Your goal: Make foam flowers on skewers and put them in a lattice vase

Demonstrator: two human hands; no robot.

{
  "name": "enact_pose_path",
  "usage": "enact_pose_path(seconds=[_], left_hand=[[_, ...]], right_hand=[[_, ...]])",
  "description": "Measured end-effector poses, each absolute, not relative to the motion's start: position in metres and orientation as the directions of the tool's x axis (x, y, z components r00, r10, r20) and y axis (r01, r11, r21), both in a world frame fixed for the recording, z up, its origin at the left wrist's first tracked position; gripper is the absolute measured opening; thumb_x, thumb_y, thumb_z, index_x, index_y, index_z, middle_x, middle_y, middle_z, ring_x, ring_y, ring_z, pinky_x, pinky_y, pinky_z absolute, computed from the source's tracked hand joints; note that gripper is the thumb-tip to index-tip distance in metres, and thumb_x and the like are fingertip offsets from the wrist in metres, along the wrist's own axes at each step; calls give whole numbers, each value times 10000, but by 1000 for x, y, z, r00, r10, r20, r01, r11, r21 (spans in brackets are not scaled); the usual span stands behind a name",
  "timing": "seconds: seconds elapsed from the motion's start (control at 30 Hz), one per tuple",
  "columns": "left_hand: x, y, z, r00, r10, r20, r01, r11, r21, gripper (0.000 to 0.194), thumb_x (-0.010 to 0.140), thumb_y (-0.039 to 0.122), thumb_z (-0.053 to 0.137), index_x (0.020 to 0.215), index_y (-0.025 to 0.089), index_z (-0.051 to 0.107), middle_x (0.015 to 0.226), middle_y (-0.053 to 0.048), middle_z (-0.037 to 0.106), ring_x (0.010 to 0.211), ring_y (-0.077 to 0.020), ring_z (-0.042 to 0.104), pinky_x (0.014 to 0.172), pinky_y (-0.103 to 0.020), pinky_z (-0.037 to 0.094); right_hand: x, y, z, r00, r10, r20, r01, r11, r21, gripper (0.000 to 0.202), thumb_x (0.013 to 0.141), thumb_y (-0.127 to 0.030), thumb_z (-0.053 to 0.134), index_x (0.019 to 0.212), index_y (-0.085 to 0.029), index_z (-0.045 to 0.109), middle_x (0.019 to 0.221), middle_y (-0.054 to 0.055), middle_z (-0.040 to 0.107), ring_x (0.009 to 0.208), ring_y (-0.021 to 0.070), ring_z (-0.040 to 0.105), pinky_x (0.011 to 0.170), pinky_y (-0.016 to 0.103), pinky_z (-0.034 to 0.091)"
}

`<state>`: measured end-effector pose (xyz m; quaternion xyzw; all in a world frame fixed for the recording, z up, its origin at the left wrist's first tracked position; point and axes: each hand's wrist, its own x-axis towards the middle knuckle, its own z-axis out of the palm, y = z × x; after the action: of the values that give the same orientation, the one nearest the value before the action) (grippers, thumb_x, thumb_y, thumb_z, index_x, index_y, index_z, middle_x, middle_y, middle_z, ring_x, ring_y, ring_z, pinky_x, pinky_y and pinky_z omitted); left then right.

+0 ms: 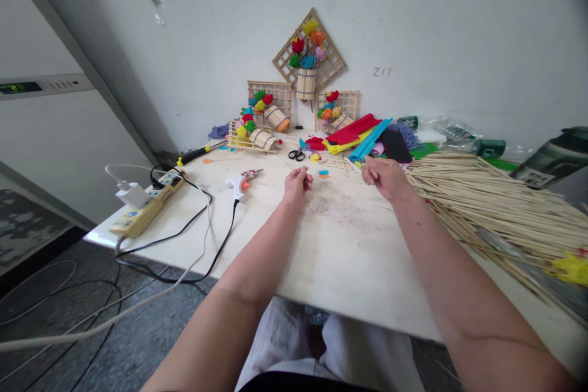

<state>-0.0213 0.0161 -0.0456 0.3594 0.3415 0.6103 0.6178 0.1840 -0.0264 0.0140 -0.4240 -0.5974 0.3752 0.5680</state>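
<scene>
My left hand (296, 185) is closed above the middle of the table, fingertips pinched together; whatever is between them is too small to make out. To its right, my right hand (384, 176) is also closed, its fingers curled toward the small yellow and blue bits in front of the crepe paper. What it grips, if anything, does not show clearly. Between the hands lie blue and orange paper petals (324, 174). Black scissors (297, 154) rest just beyond my left hand. A white glue gun (239, 184) lies to its left.
A power strip (147, 202) with trailing cables sits at the left edge. Stick-lattice panels with paper flowers (309, 61) lean against the wall. Red crepe paper (353, 130), a dark phone (396, 146) and a big pile of thin wooden sticks (496, 196) occupy the right.
</scene>
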Motion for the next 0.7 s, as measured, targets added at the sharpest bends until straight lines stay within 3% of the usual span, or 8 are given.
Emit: enact_pose_path(seconds=[0.07,0.13,0.17,0.27,0.37,0.43,0.53,0.7], left_hand=[[-21,18,-47,-5,1000,20,-494,-20,869,220,800,358,554,797,156,466,528,49,540,380,-36,429,420,-166,310],[-21,20,-48,-37,999,23,-482,-38,876,215,814,353,535,795,154,456,555,34,573,393,-40,461,436,-165,335],[-22,22,-48,-50,999,19,-477,-40,878,207,820,343,527,792,152,452,568,25,587,402,-44,479,447,-167,350],[-24,27,-47,-78,997,-12,-470,-26,882,176,834,301,508,778,147,443,591,4,611,431,-60,527,481,-181,392],[-27,33,-43,-91,995,-49,-427,6,904,174,827,287,516,753,146,445,576,-5,611,452,-79,554,512,-199,416],[-31,38,-41,-115,990,-76,-367,28,930,181,809,281,537,721,147,454,554,-8,602,456,-87,553,521,-208,418],[-40,45,-43,-196,978,-65,-205,24,978,171,761,261,584,671,152,489,531,-1,587,456,-84,524,517,-202,396],[-58,47,-56,-301,953,15,55,1,998,142,719,270,608,625,178,554,530,-14,606,544,-120,553,527,-205,370]], right_hand=[[189,-32,20,-333,921,202,66,237,-969,352,568,-512,684,560,-180,567,597,38,627,530,146,552,538,308,461],[191,-33,22,-414,903,115,96,169,-981,361,539,-477,710,732,-180,638,834,70,685,683,176,611,649,344,495],[191,-31,20,-401,910,107,130,172,-977,336,574,-452,697,749,-170,646,859,78,685,721,173,616,690,340,495],[188,-19,6,-185,974,129,196,166,-966,289,631,-431,651,622,-144,614,617,40,642,559,122,573,607,282,487],[184,-6,-16,-39,986,163,366,166,-916,259,687,-392,601,653,-137,634,644,50,660,540,115,563,542,248,467],[181,-2,-28,-21,976,219,539,195,-819,217,728,-340,563,727,-149,666,712,54,686,618,143,596,560,255,470],[173,-2,-34,-68,949,308,779,244,-578,198,775,-249,524,871,-189,686,940,52,698,839,177,624,723,289,479],[153,5,-22,-189,952,239,959,231,-162,266,814,-223,504,1027,-203,661,1124,75,638,1035,213,575,844,304,435]])
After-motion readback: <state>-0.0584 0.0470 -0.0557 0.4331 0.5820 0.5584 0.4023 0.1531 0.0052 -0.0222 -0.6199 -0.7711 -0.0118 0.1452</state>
